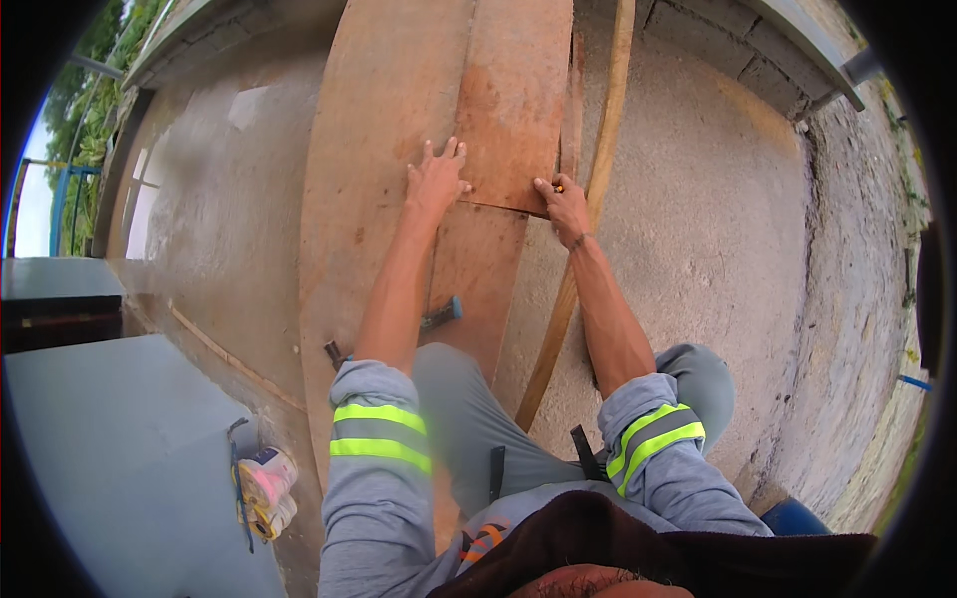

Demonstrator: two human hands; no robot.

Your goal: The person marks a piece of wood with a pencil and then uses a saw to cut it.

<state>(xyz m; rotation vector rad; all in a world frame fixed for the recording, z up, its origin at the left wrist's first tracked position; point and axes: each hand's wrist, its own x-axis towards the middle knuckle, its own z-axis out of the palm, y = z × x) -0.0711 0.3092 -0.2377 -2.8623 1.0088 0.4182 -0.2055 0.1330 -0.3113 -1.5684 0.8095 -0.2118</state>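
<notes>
My left hand [435,179] lies with fingers spread on a reddish plywood piece [510,110], near its lower left corner. My right hand [563,207] is closed at that piece's right edge, holding a small yellow-and-black object, perhaps a pencil. Beneath the piece lie longer plywood boards [379,80], the near one crossed by a seam. A hammer with a blue grip [446,311] rests on them, partly hidden behind my left forearm. A long timber batten [548,361] runs beside the boards on the right, passing behind my right hand.
I kneel on a concrete floor [718,249]. Low block walls [758,70] stand at the far end. At left, a grey-blue panel [110,429] borders containers [267,488] and a dark cord or rod [236,478]. A thin wood strip [224,354] lies on the left floor.
</notes>
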